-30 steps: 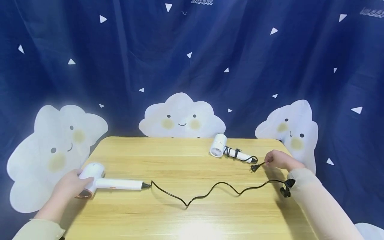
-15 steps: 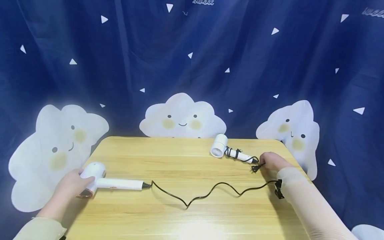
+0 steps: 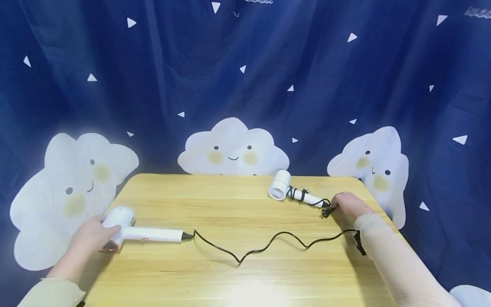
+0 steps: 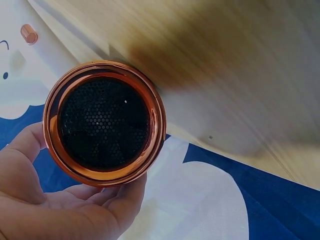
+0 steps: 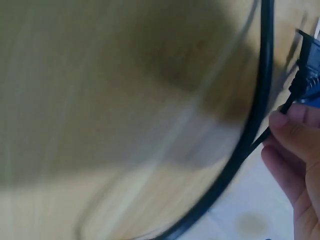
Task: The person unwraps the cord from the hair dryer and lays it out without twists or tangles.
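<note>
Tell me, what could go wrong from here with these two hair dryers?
The larger hair dryer, gripped by the left hand, has its head near the left edge of the table; it might tip off if released. The right hand pinches a black cord by its plug, which could snag the smaller hair dryer.

**Near dryer left, far dryer back right**

The near dryer is at the left edge of the desk, head in the left hand, handle pointing right. Its cord crosses to the right sleeve. A plug is just left of the right hand. Behind the desk hangs a curtain.
</note>
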The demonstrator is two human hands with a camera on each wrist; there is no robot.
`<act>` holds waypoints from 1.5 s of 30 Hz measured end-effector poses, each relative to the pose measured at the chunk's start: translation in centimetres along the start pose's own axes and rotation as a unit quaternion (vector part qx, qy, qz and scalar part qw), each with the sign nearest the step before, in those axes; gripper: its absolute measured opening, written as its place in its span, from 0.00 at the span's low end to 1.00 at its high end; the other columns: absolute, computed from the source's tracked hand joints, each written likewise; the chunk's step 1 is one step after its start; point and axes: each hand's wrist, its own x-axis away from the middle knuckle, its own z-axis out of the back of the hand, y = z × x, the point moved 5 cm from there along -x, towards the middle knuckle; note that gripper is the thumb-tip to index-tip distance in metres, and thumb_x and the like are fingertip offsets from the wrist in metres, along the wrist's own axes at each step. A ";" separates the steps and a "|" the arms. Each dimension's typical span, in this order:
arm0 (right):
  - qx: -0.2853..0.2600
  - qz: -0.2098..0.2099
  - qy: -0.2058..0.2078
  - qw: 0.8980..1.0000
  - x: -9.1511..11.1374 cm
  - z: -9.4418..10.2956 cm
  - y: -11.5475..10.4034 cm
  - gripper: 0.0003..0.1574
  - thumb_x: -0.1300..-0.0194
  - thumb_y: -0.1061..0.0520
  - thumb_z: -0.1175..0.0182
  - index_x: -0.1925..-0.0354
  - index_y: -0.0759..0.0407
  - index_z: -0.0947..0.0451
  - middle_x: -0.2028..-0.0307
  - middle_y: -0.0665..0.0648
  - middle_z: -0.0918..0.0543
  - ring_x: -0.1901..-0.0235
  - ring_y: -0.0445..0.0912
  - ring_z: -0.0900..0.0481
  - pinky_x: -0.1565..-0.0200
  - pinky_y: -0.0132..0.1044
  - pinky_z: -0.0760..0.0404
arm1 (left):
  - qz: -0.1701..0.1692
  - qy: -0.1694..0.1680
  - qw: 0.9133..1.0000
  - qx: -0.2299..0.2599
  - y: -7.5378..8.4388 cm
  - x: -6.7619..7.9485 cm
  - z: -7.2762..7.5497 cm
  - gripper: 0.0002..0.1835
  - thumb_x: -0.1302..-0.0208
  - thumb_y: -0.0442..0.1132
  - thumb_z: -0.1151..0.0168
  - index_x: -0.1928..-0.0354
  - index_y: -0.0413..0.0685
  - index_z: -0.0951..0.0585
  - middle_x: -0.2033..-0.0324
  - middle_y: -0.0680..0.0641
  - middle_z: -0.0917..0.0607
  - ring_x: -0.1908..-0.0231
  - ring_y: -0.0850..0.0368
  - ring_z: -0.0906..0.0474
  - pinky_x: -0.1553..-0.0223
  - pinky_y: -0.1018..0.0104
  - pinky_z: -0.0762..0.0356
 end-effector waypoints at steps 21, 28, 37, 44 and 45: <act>0.020 -0.078 0.102 0.992 -2.6 2.3 1.3 0.09 0.43 0.71 0.38 0.74 0.60 0.19 0.73 0.56 0.17 0.72 0.55 0.21 0.65 0.52 0.21 | 0.013 0.000 1.000 0.021 -0.5 0.1 -0.4 0.42 0.33 0.47 0.40 0.38 0.11 0.43 0.48 0.14 0.31 0.61 0.33 0.21 0.61 0.47 0.20; -0.010 -0.158 0.079 0.984 -2.9 0.9 2.2 0.13 0.47 0.73 0.46 0.71 0.61 0.18 0.71 0.61 0.16 0.69 0.58 0.20 0.66 0.55 0.21 | 0.010 0.001 1.000 0.013 -0.5 0.0 -0.5 0.44 0.33 0.49 0.40 0.38 0.11 0.43 0.45 0.13 0.34 0.54 0.23 0.27 0.53 0.37 0.25; -0.028 -0.167 0.050 0.984 -2.5 0.0 2.2 0.07 0.48 0.66 0.36 0.67 0.64 0.18 0.69 0.64 0.16 0.64 0.62 0.19 0.60 0.58 0.20 | 0.007 0.007 1.000 0.022 -0.5 -0.1 -0.2 0.42 0.33 0.47 0.40 0.37 0.12 0.42 0.48 0.15 0.30 0.61 0.34 0.21 0.64 0.51 0.21; -0.042 -0.139 0.050 0.988 -2.2 1.0 1.5 0.08 0.47 0.67 0.35 0.65 0.67 0.17 0.65 0.67 0.14 0.61 0.65 0.18 0.56 0.60 0.20 | 0.005 0.007 1.000 0.014 -0.8 0.0 -0.5 0.42 0.33 0.48 0.40 0.38 0.12 0.42 0.47 0.14 0.31 0.57 0.28 0.24 0.59 0.44 0.22; -0.044 -0.132 0.050 0.989 -2.2 1.2 1.4 0.07 0.47 0.67 0.35 0.66 0.66 0.17 0.65 0.66 0.14 0.61 0.65 0.18 0.56 0.60 0.20 | 0.005 0.007 1.000 0.016 -0.8 0.0 -0.4 0.42 0.33 0.48 0.40 0.38 0.12 0.41 0.47 0.14 0.31 0.57 0.28 0.24 0.58 0.43 0.22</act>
